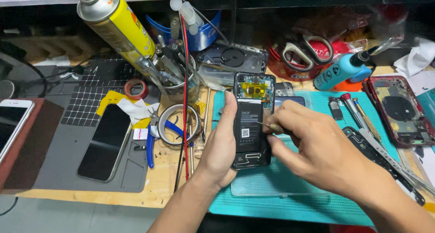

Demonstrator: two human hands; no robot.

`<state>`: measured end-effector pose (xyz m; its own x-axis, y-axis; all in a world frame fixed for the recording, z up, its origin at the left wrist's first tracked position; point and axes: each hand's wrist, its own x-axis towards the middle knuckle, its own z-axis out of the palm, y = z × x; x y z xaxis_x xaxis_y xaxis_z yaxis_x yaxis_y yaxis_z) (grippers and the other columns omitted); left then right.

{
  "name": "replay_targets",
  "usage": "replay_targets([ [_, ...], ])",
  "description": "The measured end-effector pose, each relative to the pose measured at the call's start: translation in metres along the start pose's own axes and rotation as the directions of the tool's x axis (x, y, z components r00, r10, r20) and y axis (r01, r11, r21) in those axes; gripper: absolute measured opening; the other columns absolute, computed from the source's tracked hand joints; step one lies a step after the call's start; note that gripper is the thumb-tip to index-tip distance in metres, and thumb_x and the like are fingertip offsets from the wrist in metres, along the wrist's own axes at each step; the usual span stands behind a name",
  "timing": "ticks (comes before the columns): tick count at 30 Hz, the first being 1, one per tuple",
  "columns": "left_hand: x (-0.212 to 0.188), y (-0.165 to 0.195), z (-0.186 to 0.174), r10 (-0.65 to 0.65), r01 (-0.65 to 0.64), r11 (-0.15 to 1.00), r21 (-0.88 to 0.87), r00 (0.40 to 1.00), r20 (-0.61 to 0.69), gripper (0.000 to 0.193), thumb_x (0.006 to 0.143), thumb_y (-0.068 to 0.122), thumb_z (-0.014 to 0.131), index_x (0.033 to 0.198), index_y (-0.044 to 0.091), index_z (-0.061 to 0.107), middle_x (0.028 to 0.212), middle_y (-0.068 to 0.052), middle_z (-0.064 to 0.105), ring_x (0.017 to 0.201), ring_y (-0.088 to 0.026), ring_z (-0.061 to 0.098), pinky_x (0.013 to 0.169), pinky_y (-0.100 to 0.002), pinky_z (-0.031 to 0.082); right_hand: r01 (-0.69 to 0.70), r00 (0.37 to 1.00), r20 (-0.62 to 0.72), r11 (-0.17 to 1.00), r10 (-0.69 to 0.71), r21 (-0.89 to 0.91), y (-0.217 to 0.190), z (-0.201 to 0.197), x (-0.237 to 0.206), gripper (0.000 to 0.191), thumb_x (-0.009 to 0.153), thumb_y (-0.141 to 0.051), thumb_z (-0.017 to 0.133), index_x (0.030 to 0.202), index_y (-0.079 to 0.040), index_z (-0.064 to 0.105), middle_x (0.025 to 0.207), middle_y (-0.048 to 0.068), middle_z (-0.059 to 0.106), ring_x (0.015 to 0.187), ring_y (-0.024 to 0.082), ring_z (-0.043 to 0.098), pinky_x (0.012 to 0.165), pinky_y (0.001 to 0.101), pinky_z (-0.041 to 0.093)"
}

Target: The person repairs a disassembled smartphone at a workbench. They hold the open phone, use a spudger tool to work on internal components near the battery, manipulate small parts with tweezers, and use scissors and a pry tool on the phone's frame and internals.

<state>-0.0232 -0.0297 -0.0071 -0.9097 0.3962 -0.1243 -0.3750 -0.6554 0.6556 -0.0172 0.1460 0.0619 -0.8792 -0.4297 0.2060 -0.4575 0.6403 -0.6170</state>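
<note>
The bench holds two intact phones point(105, 142) point(11, 120), three opened phone bodies point(252, 120) point(233, 57) point(398, 108), two screwdrivers point(355, 110) point(366, 117), one scissors point(304, 52) and one spray can point(118, 27).

Head cam, steep downward, close over workbench point(158, 187), prob. seated.

Bright even overhead light, soft shadows, screen glare left, edges slightly blurred, distorted.

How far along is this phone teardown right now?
Done: the opened phone already has its back off, with battery and boards bare. In hand: the left hand holds it up over the teal mat while the right hand works a thin tool at the battery's edge. Left: the battery still sits in place.
</note>
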Motion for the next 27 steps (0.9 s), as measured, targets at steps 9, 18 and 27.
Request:
replay_targets([
  [9, 0.0021, -0.0026, 0.0007, -0.006, 0.009, 0.999, 0.043, 0.997, -0.081, 0.060, 0.110, 0.056, 0.036, 0.111, 0.005, 0.068, 0.094, -0.006, 0.072, 0.081, -0.013, 0.070, 0.073, -0.028, 0.057, -0.084, 0.996, 0.035, 0.996, 0.084, -0.021, 0.0016, 0.0006, 0.0077, 0.022, 0.076, -0.019, 0.074, 0.088, -0.003, 0.065, 0.067, 0.013, 0.056, 0.056, 0.027, 0.056, 0.052, 0.0407, 0.046],
  [18, 0.0049, -0.0021, 0.0017, 0.040, -0.039, 0.998, 0.046, 0.999, -0.023, 0.065, 0.111, 0.057, 0.033, 0.114, 0.002, 0.068, 0.096, -0.006, 0.072, 0.082, -0.013, 0.069, 0.074, -0.028, 0.057, -0.058, 0.997, 0.042, 0.998, 0.058, -0.009, 0.0015, -0.0024, 0.0070, 0.022, 0.076, -0.016, 0.074, 0.091, -0.004, 0.064, 0.072, 0.011, 0.057, 0.053, 0.024, 0.056, 0.049, 0.0374, 0.046],
  [27, 0.0043, -0.0051, -0.0014, 0.037, -0.035, 0.999, 0.027, 0.997, -0.062, 0.062, 0.112, 0.057, 0.036, 0.116, 0.002, 0.065, 0.101, -0.007, 0.070, 0.087, -0.013, 0.069, 0.078, -0.029, 0.057, -0.183, 0.968, 0.173, 0.983, 0.182, -0.011, 0.0070, -0.0047, 0.0045, 0.034, 0.074, -0.016, 0.080, 0.107, -0.013, 0.074, 0.085, 0.003, 0.068, 0.070, 0.022, 0.058, 0.058, 0.0345, 0.050],
])
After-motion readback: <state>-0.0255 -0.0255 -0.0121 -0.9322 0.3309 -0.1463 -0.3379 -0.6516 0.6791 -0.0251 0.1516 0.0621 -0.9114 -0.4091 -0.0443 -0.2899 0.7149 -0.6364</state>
